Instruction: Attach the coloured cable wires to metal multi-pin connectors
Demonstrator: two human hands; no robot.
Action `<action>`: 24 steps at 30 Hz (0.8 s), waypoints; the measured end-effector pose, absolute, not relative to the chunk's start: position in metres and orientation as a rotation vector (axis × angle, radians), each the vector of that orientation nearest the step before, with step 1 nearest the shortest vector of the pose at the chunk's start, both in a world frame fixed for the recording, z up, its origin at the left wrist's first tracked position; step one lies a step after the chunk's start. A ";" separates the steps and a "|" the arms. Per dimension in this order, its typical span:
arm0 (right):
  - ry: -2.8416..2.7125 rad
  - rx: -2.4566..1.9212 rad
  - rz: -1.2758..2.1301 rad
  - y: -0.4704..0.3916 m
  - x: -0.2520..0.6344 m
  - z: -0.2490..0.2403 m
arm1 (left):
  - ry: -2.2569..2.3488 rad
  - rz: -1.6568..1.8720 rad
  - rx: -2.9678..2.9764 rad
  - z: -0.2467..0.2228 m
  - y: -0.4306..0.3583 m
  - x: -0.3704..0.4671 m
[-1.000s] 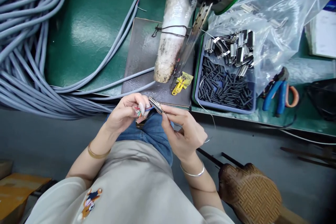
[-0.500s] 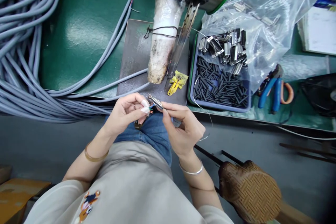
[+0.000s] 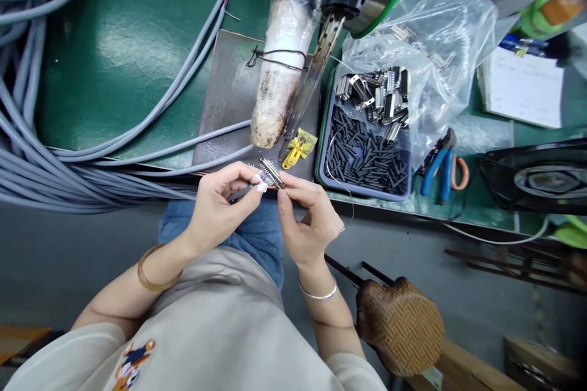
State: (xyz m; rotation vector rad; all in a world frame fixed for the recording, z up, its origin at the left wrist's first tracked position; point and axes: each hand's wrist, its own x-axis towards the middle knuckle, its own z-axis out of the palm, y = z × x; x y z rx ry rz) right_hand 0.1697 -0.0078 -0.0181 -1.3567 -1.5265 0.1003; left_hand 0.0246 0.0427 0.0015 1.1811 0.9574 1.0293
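My left hand is closed, its thumb and fingers pinching thin coloured wires of a grey cable. Between the fingertips of my right hand is a metal multi-pin connector, tilted, with its pin rows next to the wire ends. Whether any wire touches a pin is too small to tell. Just beyond the hands, a yellow clip-like piece lies on a dark plate. Above the plate hang a white wrapped tube and a long metal rod.
Grey cables are heaped at the left. A blue tray holds black sleeves and bagged connectors. Right of it are blue-handled pliers, a paper pad and a black fan-like object. A woven-top stool stands below.
The view has shifted, so the bench items appear further left. The connector is turned more steeply, and my left fingertips with the wires are closer to it.
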 end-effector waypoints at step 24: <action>-1.606 -1.299 -0.022 0.012 0.184 -0.007 | 1.018 1.204 1.602 0.010 0.059 0.037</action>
